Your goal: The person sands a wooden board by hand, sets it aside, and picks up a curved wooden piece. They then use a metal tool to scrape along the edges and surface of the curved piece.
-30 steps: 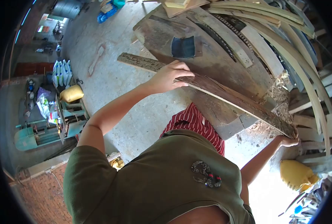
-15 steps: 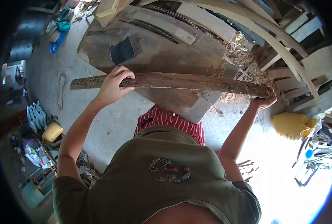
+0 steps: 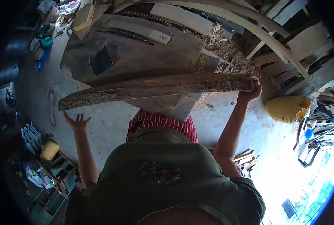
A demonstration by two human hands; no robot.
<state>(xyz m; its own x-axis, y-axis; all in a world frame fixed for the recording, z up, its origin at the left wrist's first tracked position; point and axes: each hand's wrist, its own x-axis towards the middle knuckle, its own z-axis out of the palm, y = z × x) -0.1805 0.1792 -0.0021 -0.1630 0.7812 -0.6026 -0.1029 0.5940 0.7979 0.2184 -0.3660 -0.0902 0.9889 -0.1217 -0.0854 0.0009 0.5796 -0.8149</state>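
In the head view, at the far left, white bags (image 3: 31,137) are seen near a yellow container (image 3: 49,151). To the right of these, the left hand (image 3: 77,122) is held open below the left end of a long, rough plank (image 3: 155,87). Its fingers are spread, and one is reached up to the plank's lower edge; whether the edge is touched cannot be told.

The plank is held up crosswise in front of the body, its left end slightly lower in the view than its right, above the floor (image 3: 107,129) and part of a worn desk (image 3: 155,56). On the desk, a dark square piece (image 3: 100,61) is seen beyond the plank's left half, and farther right a pale board (image 3: 135,30) is laid beside a dark notched strip (image 3: 125,35).

Wood shavings (image 3: 227,47) are heaped by the desk's right side. The plank's right end is gripped by the right hand (image 3: 250,93), its fingers curled around the end. Beyond the shavings, long curved wooden strips (image 3: 262,34) are stacked, and at the far right a yellow sack (image 3: 287,108) is seen on the floor.
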